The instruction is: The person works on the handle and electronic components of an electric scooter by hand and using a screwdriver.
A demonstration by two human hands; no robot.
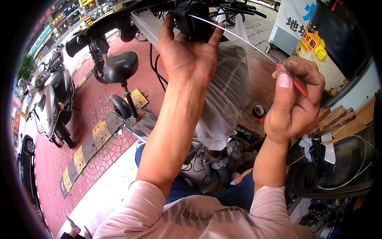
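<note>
High in the head view, my left hand (189, 59) reaches up with the palm facing me. Its fingers cup a black boxy part (193, 22) from below and around the sides; some fingertips are hidden behind it. My right hand (296, 99) grips the red handle of a screwdriver (242, 38), thumb laid along it. The long metal shaft runs up and left, its tip at the face of the black part. Whether it sits in a screw is too small to tell. Clear plastic sheeting (225, 87) hangs below and behind the part.
Black cables (156, 69) hang left of the sheeting. Further left stand a black saddle (121, 65) on its post, a yellow-and-black speed bump (93, 141) and a parked scooter (51, 103). At right are a tape roll (259, 110), wooden strips (332, 121) and a dark cabinet (338, 30).
</note>
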